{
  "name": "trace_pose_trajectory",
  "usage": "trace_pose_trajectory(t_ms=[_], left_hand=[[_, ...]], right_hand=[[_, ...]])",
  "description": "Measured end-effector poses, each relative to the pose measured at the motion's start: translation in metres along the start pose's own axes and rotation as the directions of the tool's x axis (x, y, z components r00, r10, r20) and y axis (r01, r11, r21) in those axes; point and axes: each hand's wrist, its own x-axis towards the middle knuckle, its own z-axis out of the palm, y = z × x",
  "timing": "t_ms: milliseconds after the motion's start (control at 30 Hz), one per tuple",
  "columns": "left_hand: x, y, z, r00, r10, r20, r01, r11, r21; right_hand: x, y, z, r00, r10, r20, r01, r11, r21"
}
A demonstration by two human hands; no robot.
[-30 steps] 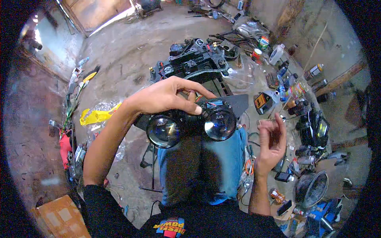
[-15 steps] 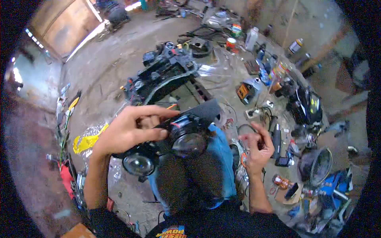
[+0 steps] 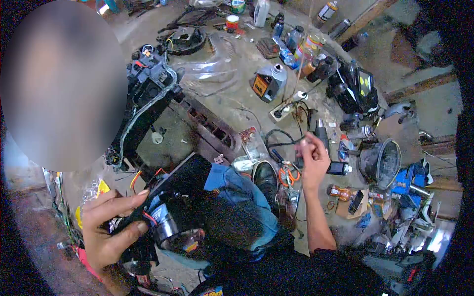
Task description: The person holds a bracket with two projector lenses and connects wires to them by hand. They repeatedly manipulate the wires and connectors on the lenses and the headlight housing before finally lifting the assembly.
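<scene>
My left hand (image 3: 111,229) grips a black headlight projector unit (image 3: 180,229) by its flat edge, thumb on the near side. A round glass lens faces down toward my lap, and a thin red wire shows beside it. A second, darker lens part (image 3: 138,264) hangs below my palm, partly hidden. My right hand (image 3: 314,160) is raised apart from the unit, fingers curled together; whatever is between the fingertips is too small to make out. Behind it lies a dark tool with a silver nozzle, like a heat gun (image 3: 322,132). Orange-handled scissors (image 3: 289,175) lie left of my right wrist.
A large black headlight housing (image 3: 148,101) stands on the floor beside a slotted block (image 3: 210,126). A power strip (image 3: 286,111), an oil jug (image 3: 269,81), several bottles and a metal pot (image 3: 379,163) lie to the right. A blurred oval covers the upper left.
The view has turned to the right. My left hand has brought the projector unit lower and to the left in view. My right hand stays raised with fingers curled.
</scene>
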Motion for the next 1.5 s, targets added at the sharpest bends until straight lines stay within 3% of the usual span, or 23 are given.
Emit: trace_pose_trajectory(t_ms=[67, 200, 300, 500, 633, 667, 767, 800, 900, 1000, 1100, 1133, 1200, 1267, 1367, 1400, 1500], left_hand=[[-0.001, -0.004, -0.002, 1.0, 0.022, 0.005, -0.022, 1.0, 0.009], [0.004, 0.001, -0.007, 0.998, 0.018, 0.059, -0.022, 0.998, 0.055], [0.003, -0.002, -0.007, 0.998, 0.028, 0.051, -0.029, 0.999, 0.018], [-0.001, 0.004, -0.006, 0.999, -0.025, 0.035, 0.023, 0.999, 0.042], [0.0, 0.006, -0.002, 1.0, -0.016, 0.024, 0.016, 1.0, 0.005], [0.0, 0.005, -0.001, 1.0, -0.012, 0.016, 0.012, 1.0, -0.015], [0.006, 0.005, -0.007, 0.996, -0.012, 0.087, 0.014, 1.0, -0.024], [0.012, 0.006, -0.011, 0.988, 0.057, 0.143, -0.057, 0.998, 0.0], [0.014, 0.013, -0.013, 0.989, 0.016, 0.144, -0.01, 0.999, -0.046], [0.01, 0.01, -0.012, 0.987, 0.013, 0.158, -0.006, 0.999, -0.048], [0.01, 0.013, -0.013, 0.986, 0.027, 0.165, -0.014, 0.997, -0.076], [0.009, 0.012, -0.013, 0.986, 0.019, 0.166, -0.007, 0.997, -0.076], [0.008, 0.009, -0.012, 0.988, 0.057, 0.145, -0.044, 0.995, -0.09], [0.007, 0.008, -0.011, 0.988, 0.083, 0.128, -0.069, 0.991, -0.112], [0.006, 0.009, -0.012, 0.988, 0.08, 0.13, -0.065, 0.991, -0.115], [0.006, 0.014, -0.015, 0.987, 0.065, 0.146, -0.051, 0.994, -0.095], [0.006, 0.01, -0.013, 0.991, 0.044, 0.123, -0.031, 0.994, -0.107]], right_hand=[[0.009, 0.01, 0.005, 0.988, 0.152, 0.0, -0.152, 0.988, 0.029], [0.041, 0.085, 0.032, 0.962, -0.222, 0.159, 0.256, 0.936, -0.242], [0.05, 0.105, 0.057, 0.912, -0.046, 0.408, 0.237, 0.87, -0.432], [0.061, 0.165, 0.111, 0.731, -0.298, 0.614, 0.605, 0.7, -0.38], [0.074, 0.169, 0.125, 0.64, -0.325, 0.696, 0.713, 0.588, -0.381], [0.079, 0.17, 0.124, 0.581, -0.37, 0.725, 0.767, 0.546, -0.336], [0.083, 0.164, 0.125, 0.534, -0.352, 0.768, 0.802, 0.498, -0.329], [0.085, 0.167, 0.128, 0.539, -0.364, 0.76, 0.794, 0.522, -0.313], [0.089, 0.169, 0.129, 0.546, -0.304, 0.781, 0.768, 0.553, -0.321], [0.092, 0.163, 0.128, 0.484, -0.367, 0.794, 0.833, 0.473, -0.289], [0.084, 0.139, 0.129, 0.628, -0.276, 0.728, 0.67, 0.667, -0.325], [0.086, 0.134, 0.128, 0.617, -0.19, 0.763, 0.65, 0.671, -0.358], [0.088, 0.143, 0.131, 0.613, -0.176, 0.77, 0.688, 0.598, -0.411], [0.092, 0.163, 0.133, 0.589, -0.257, 0.766, 0.748, 0.534, -0.395], [0.083, 0.155, 0.129, 0.637, -0.46, 0.618, 0.77, 0.428, -0.474], [0.079, 0.133, 0.127, 0.745, -0.411, 0.525, 0.64, 0.661, -0.391], [0.041, 0.012, 0.109, 0.887, -0.278, 0.37, 0.344, 0.931, -0.126]])
